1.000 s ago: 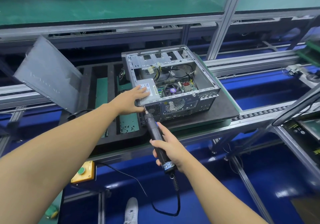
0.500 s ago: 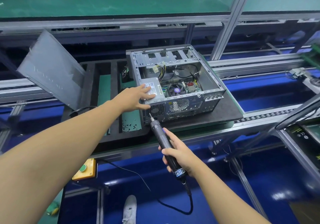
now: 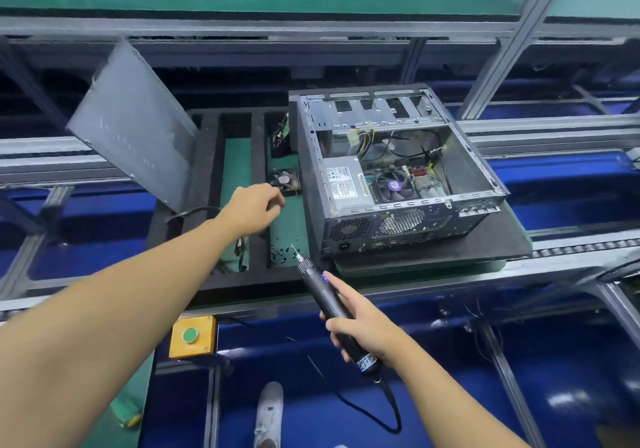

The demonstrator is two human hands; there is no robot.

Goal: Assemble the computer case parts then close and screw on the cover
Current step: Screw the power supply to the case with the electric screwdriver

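Observation:
An open grey computer case [image 3: 398, 170] lies on a black foam pad, its power supply [image 3: 343, 184] and fan showing inside. The grey cover panel [image 3: 135, 125] leans tilted at the left. My left hand [image 3: 252, 207] hovers over the black foam tray [image 3: 207, 205], left of the case, fingers loosely curled with nothing visibly in them. My right hand [image 3: 360, 326] grips a black electric screwdriver [image 3: 329, 305]; its tip points at several small loose screws [image 3: 284, 252] in the tray's green compartment.
A small fan [image 3: 285, 181] sits in a tray slot beyond my left hand. A yellow box with a green button [image 3: 192, 336] hangs under the conveyor's front rail. The screwdriver cable loops down toward the blue floor. A white shoe [image 3: 268, 413] is below.
My left hand has come off the power supply and moved left over the tray. The screwdriver tip has drawn back from the case's rear corner toward the loose screws.

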